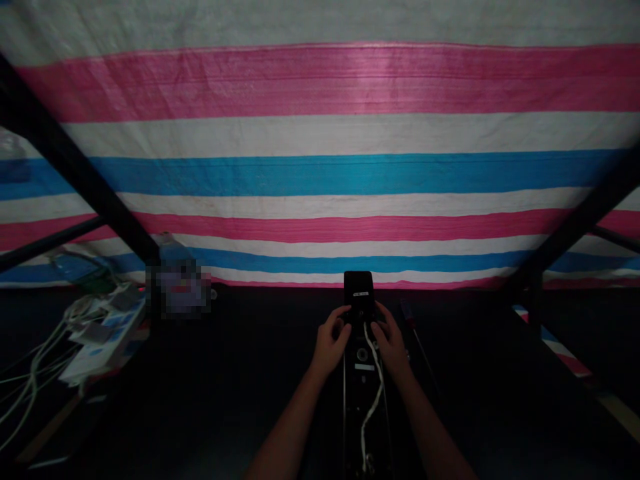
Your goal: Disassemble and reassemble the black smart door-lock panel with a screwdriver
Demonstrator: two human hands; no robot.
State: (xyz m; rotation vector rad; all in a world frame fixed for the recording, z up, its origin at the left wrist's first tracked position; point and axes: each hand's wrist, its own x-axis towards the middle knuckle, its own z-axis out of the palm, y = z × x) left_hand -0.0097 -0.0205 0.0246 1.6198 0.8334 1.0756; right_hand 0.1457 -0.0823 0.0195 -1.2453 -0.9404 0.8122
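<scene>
A long black panel-like device (353, 400) with thin silver edges lies lengthwise in front of me, its exact kind unclear in the dim light. At its far end is a dark rounded block (359, 283) with a small white label. My left hand (331, 341) grips the left side just below that block, thumb and fingers curled in. On the opposite side, my right hand (391, 341) holds the edge, its thumb close to a white cable (381, 381). The cable runs down the device's face toward me. A screwdriver (409, 315) lies right of my right hand.
White power strips (95, 357) with tangled cables (35, 373) sit at the left. A blurred-out item (181, 287) stands near the left black frame post (80, 160). Striped sheeting (320, 173) hangs behind the dark tabletop (225, 400). Another post (575, 227) slants at the right.
</scene>
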